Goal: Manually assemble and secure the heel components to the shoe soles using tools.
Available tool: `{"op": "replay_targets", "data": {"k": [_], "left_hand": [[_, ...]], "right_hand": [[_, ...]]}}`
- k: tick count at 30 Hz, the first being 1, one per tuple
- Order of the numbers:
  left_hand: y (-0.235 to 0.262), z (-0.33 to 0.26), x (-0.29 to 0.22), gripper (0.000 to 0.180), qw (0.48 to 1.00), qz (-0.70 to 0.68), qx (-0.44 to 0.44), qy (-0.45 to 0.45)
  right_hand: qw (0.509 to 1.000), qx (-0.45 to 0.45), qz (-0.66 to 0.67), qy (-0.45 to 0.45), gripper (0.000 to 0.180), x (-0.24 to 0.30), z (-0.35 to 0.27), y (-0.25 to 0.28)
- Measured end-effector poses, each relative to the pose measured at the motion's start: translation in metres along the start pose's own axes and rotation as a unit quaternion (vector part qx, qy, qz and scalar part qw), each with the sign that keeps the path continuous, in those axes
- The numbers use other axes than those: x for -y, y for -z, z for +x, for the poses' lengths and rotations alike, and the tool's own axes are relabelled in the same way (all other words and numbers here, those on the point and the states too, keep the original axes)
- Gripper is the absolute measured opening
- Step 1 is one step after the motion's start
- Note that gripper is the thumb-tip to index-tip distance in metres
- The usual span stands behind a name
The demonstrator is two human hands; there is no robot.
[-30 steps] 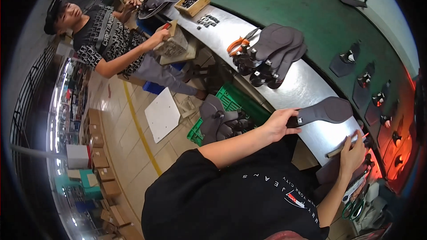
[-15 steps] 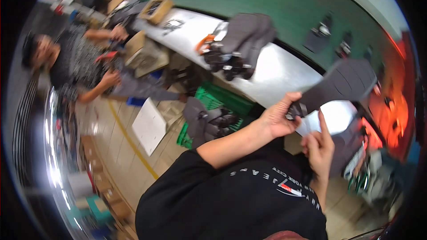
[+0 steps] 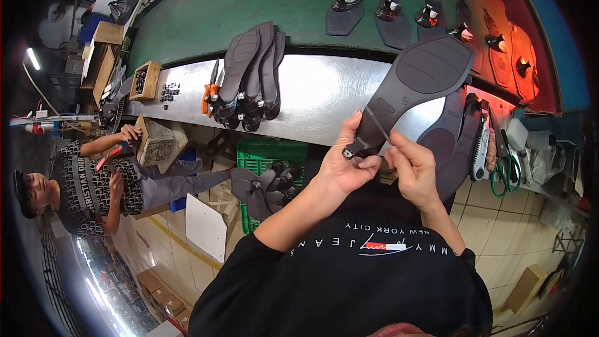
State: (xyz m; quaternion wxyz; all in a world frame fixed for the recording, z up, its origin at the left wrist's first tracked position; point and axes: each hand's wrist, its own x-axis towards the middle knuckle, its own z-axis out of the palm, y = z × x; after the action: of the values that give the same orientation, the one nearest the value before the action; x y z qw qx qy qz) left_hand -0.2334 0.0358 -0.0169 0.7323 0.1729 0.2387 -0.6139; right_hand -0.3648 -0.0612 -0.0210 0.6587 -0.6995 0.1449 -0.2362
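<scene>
My left hand [image 3: 346, 165] is closed round the heel end of a dark grey sandal [image 3: 430, 72], its ribless outsole facing me and its toe pointing up and right. A small shiny buckle-like piece [image 3: 348, 153] shows at the palm. My right hand [image 3: 412, 171] pinches the end of a thin dark strip [image 3: 378, 125] that lies slantwise across the sole near the heel. Whether the strip is fixed to the sandal I cannot tell. Beneath the held sandal, to the right, more dark soles [image 3: 444, 140] lie partly hidden.
Several sandals [image 3: 243, 56] lie beside orange-handled pliers [image 3: 212, 90] on the metal bench [image 3: 312, 81]. More stand on the green conveyor [image 3: 268, 9], towards a red-lit opening. Green-handled scissors [image 3: 505, 171] hang at right. A green crate [image 3: 249, 150] holds sandals; a co-worker [image 3: 93, 175] is at left.
The view has swung round and sharpened. My right hand has gone from a raised index finger beside the sandal to pinching the thin strip against it. My left hand still holds the sandal.
</scene>
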Motion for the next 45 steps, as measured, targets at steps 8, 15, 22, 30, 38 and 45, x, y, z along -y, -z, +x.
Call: {"op": "replay_targets", "data": {"k": [8,15,22,30,38,45], "left_hand": [[-0.013,0.003,-0.002,0.041,0.903,0.283,-0.070,-0.316],[-0.012,0.011,0.002,0.065,0.808,0.389,-0.040,-0.440],[-0.010,0.011,-0.005,0.070,0.828,0.368,-0.027,-0.422],[-0.023,-0.001,-0.007,0.087,0.801,0.388,-0.085,-0.449],[-0.015,-0.002,-0.015,0.090,0.856,0.373,-0.041,-0.357],[-0.010,0.014,-0.028,0.061,0.987,0.116,-0.019,-0.108]], "right_hand": [[0.945,0.097,0.209,-0.234,0.053,0.022,0.001,0.011],[0.914,0.047,0.296,-0.273,0.043,0.019,-0.006,-0.013],[0.795,0.124,0.528,-0.271,0.026,0.007,0.000,0.014],[0.991,0.032,-0.005,-0.133,0.014,0.019,-0.005,-0.011],[0.978,0.043,-0.179,0.100,0.010,0.016,-0.003,-0.014],[0.979,0.018,-0.176,0.102,0.011,0.019,-0.007,-0.017]]}}
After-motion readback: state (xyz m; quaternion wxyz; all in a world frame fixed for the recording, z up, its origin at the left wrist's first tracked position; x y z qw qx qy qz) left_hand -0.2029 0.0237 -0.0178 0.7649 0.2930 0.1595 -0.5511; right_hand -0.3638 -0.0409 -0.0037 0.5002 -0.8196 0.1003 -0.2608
